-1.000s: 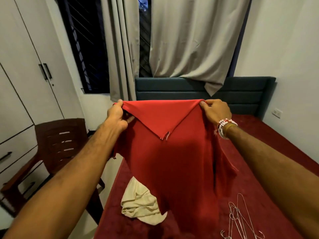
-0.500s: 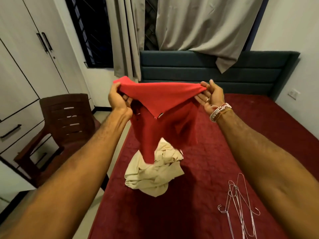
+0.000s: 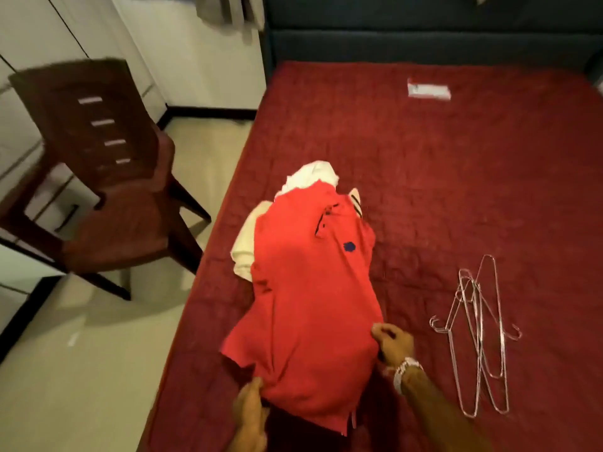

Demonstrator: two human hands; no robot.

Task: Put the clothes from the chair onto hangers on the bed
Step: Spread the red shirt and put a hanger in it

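Bed [image 3: 473, 197]: left near part taken, bare cover to the right and far end.
Shirt [image 3: 313, 305] lies lengthwise near the left edge, over a cream cloth [image 3: 244, 252]. Left hand [image 3: 249, 409] and right hand [image 3: 393, 344] grip its near end. A strip of bare cover runs between shirt and hangers [image 3: 479, 337], which lie tangled at near right, apart from the shirt. A white packet [image 3: 429, 90] lies near the headboard [image 3: 424, 44], well apart from both. Chair [image 3: 107, 190] stands on the floor [image 3: 98, 353] left of the bed, with a wedge of floor between.
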